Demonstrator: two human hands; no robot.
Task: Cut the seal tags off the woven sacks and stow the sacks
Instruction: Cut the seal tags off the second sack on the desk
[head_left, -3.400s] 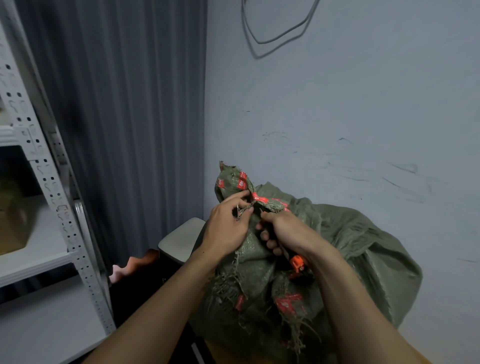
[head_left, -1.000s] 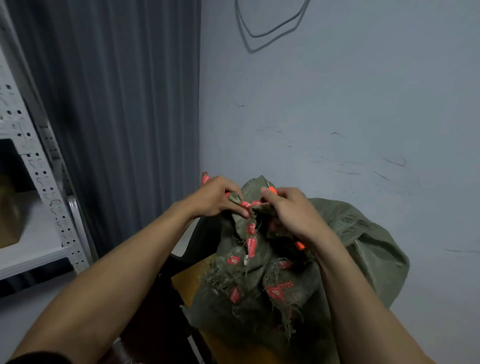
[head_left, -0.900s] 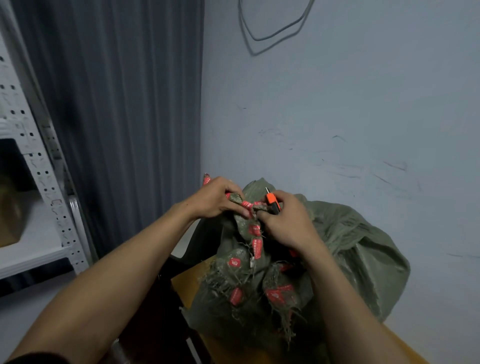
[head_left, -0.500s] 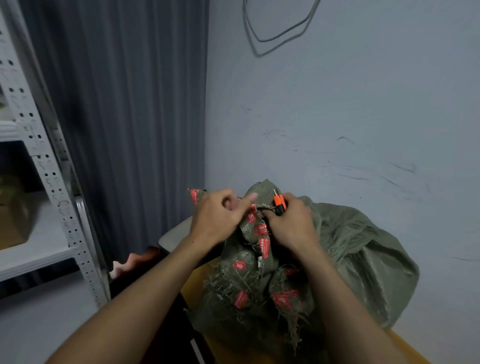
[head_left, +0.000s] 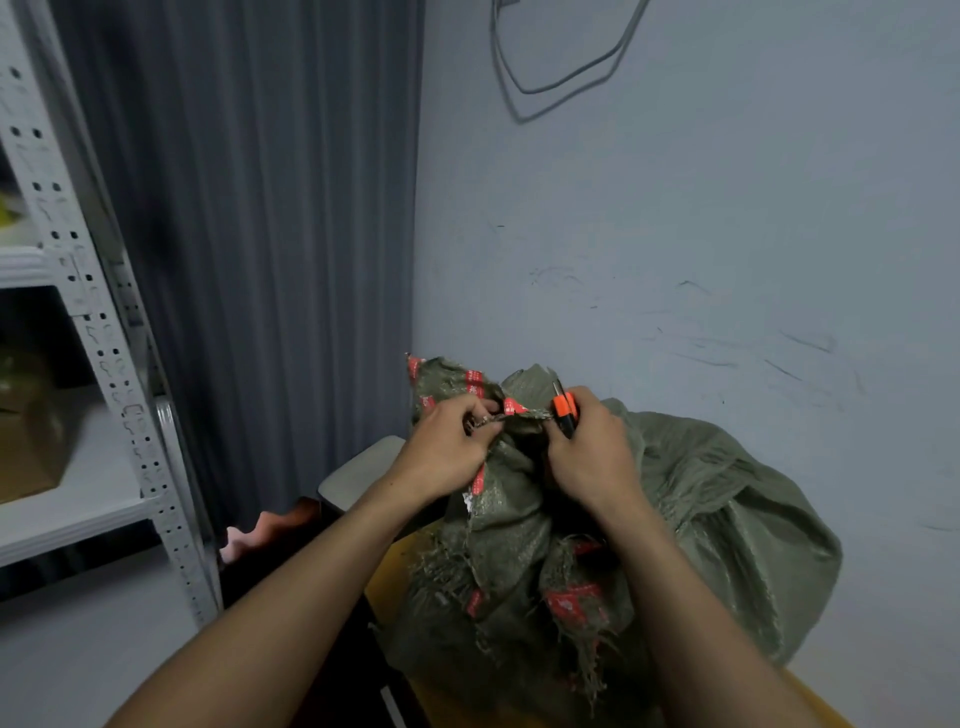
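Head view | left hand (head_left: 447, 452) pinches neck of frayed green woven sack (head_left: 727, 519) | right hand (head_left: 592, 460) grips orange cutter (head_left: 565, 408) beside red tag (head_left: 514, 406)

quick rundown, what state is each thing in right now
woven sack, bulging, neck bunched up
red seal tag, stretched between the hands, cut or not unclear
left hand, pinches the woven sack's neck
right hand, grips the orange cutter
orange cutter, upright, dark tip showing above the fist
curtain, drawn closed
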